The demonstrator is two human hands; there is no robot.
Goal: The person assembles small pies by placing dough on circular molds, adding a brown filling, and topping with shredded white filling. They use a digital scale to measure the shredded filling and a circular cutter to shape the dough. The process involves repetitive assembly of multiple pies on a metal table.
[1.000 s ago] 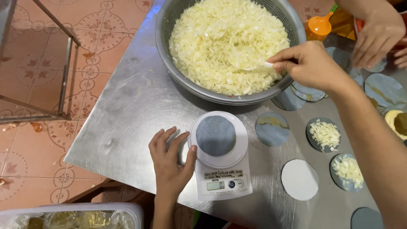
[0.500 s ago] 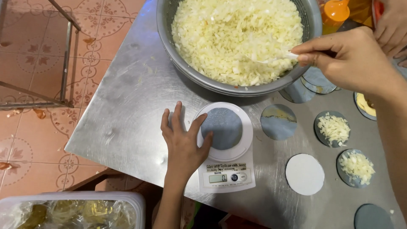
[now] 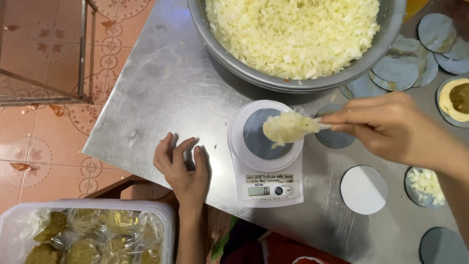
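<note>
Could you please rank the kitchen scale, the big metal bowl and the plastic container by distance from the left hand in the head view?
From the left hand:
1. Kitchen scale, just to its right.
2. Plastic container, below it, off the table.
3. Metal bowl, far edge, up right.

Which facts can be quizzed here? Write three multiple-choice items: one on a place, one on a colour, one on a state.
1. Where is the spoonful of filling?
A. over the scale
B. inside the bowl
C. on the floor

2. What colour is the scale?
A. red
B. white
C. black

3. How is the left hand?
A. gripping the bowl
B. holding a spoon
C. resting flat on the table

Answers:
1 A, the right hand holds it above the scale's grey disc.
2 B, its body is white.
3 C, the fingers lie spread on the steel table, holding nothing.
</note>
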